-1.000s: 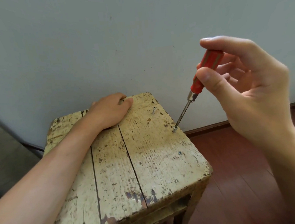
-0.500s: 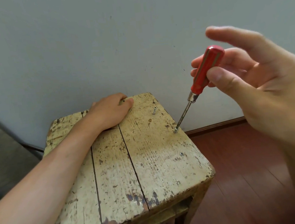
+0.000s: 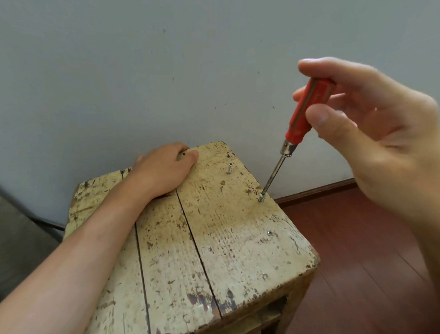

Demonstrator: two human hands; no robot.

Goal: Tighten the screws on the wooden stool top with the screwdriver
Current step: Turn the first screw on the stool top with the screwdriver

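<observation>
right hand (image 3: 386,136) pinches the light, stiff screwdriver (image 3: 305,111) by its red handle (best hold), tip on a small raised screw (image 3: 261,198); left hand (image 3: 162,169), fingers curled over the far edge, steadies the stool top (image 3: 233,245).

The wooden stool top (image 3: 220,246) is showing three worn planks of flaking, stained cream paint with dark gaps between them; the left hand (image 3: 163,169) is holding its far edge. Along the right-hand plank, the far screw (image 3: 229,168) is standing well proud and leaning, the middle screw (image 3: 261,198) is sticking up slightly near the right edge, and the near screw (image 3: 269,233) is sitting almost flush. The screwdriver (image 3: 296,123), red-handled with a slim steel shaft, is leaning up to the right, its tip resting on the middle screw, the right hand (image 3: 386,136) pinching its handle.
</observation>
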